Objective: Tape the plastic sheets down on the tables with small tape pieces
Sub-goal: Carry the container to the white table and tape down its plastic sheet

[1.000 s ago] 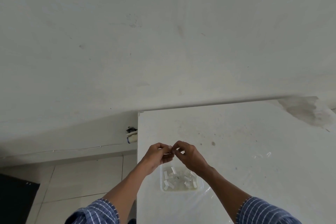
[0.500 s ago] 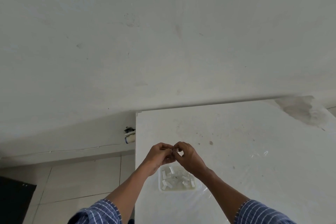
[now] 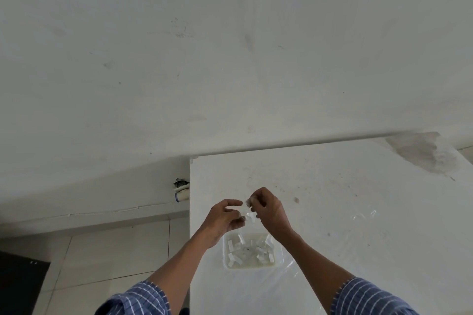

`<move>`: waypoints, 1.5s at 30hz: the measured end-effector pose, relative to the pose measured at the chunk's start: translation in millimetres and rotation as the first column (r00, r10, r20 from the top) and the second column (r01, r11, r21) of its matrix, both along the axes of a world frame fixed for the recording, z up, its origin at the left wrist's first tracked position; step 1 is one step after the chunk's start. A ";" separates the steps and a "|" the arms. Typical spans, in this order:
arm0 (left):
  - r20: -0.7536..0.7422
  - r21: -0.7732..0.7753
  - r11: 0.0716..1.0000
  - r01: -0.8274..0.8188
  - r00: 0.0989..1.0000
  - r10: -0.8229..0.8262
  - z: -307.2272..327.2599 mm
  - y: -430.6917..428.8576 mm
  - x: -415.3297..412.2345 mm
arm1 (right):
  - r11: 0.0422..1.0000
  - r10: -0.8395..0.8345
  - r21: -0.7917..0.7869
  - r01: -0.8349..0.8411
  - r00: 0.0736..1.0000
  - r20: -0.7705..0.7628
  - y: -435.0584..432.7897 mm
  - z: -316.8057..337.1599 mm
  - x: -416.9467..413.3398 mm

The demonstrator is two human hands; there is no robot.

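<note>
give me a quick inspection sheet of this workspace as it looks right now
surface: white table, stained, dark patch at far right corner
job's things: clear plastic sheet on the table; small tray of tape pieces; tape piece between the hands
clutter: nothing seen
grippers: left hand and right hand above the tray, both pinching the tape piece
cables: thin line along the wall base
surroundings: white wall, tiled floor

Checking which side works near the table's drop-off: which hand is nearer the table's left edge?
Left. The left hand hovers just inside the table's left edge; the right hand is farther in.
</note>
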State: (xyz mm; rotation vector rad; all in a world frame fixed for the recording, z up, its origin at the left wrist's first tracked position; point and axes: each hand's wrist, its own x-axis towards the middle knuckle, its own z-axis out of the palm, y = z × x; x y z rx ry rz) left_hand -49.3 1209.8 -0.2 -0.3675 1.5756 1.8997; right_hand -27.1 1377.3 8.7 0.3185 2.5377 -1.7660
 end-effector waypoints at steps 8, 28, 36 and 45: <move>0.001 -0.046 0.999 -0.015 1.000 0.015 -0.6 3.3 0.4 | 0.985 -0.164 -0.030 0.170 0.976 0.143 7.0 -8.1 -5.5; 0.003 -0.101 0.995 0.005 1.000 -0.005 -13.7 -23.4 5.4 | 0.985 -0.171 0.035 0.170 0.915 0.367 28.4 -56.9 -14.2; 0.034 -0.078 0.993 -0.087 0.995 0.089 -11.7 -12.2 19.8 | 0.993 0.115 -0.010 -0.115 0.972 0.205 8.5 -22.7 14.0; 0.096 -0.068 0.971 -0.230 0.967 0.235 -27.0 -28.3 82.9 | 0.938 0.344 -0.033 -0.346 0.910 0.232 -27.9 -28.6 70.8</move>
